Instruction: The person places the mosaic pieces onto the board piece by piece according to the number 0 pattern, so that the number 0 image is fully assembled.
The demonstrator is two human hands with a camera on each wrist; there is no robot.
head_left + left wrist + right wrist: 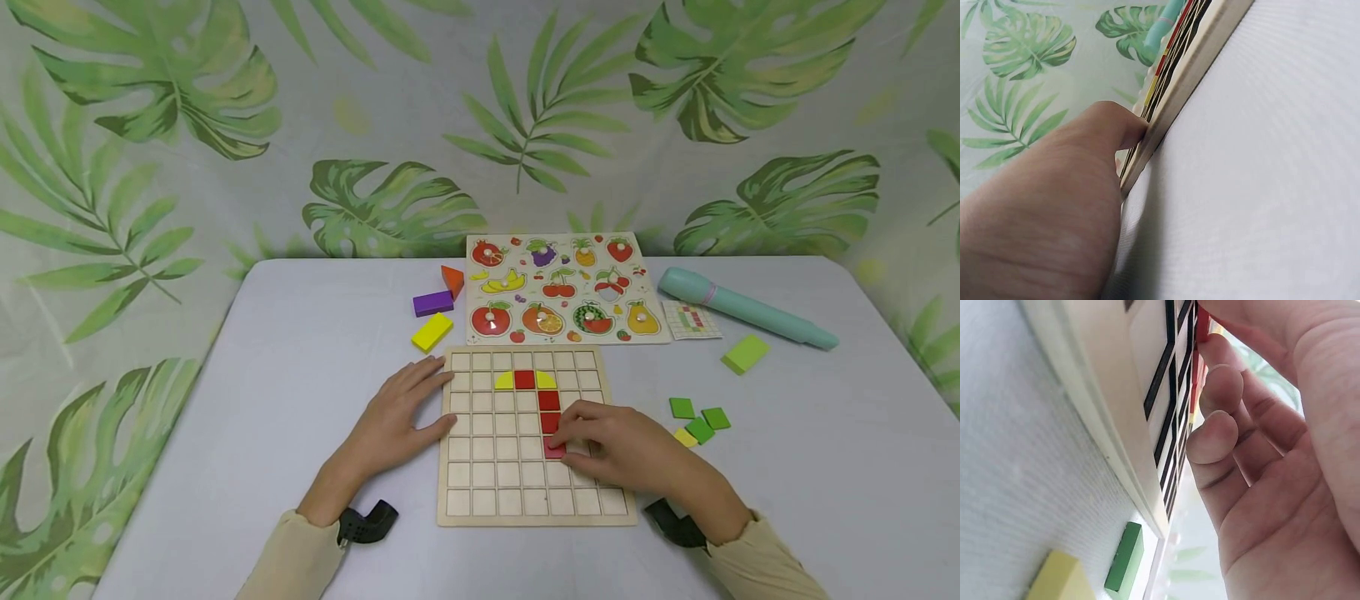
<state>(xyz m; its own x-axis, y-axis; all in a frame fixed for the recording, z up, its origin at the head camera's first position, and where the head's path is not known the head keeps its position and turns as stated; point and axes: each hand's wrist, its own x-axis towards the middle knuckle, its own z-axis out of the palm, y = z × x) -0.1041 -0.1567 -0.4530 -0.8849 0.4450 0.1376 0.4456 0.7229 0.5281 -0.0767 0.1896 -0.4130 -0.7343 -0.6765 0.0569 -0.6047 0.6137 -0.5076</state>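
Sleeves (292,562) in pale beige end near the wrists, each beside a black wrist device (367,523). Ahead of them a wooden grid board (497,475) lies flat on the white table (337,308). It looks roughly square, so no long axis stands out; its side edges run away from the person.

The right hand (633,442) reaches in from the right, thumb and index finger bent and pinching the nearest red tile (553,454); the right wrist view shows its other fingers loosely curled. Whether that tile sits fully in its cell, I cannot tell. It forms the near end of a line of three reds whose long axis points away from the person. The left hand (397,417) rests at the board's left edge, fingers fairly straight, thumb spread apart and touching the rim.

Right of the board lie loose green tiles (716,417), one overlapping a yellow tile (682,437). The red line's far end meets a yellow quarter-round (546,381), its neighbour another red square.

Farther off, a yellow block (432,332) slants away rightward, beside a fruit puzzle (525,296). A teal tube (750,311) points its narrow end rightward and nearer, before a leaf-print backdrop (405,108).
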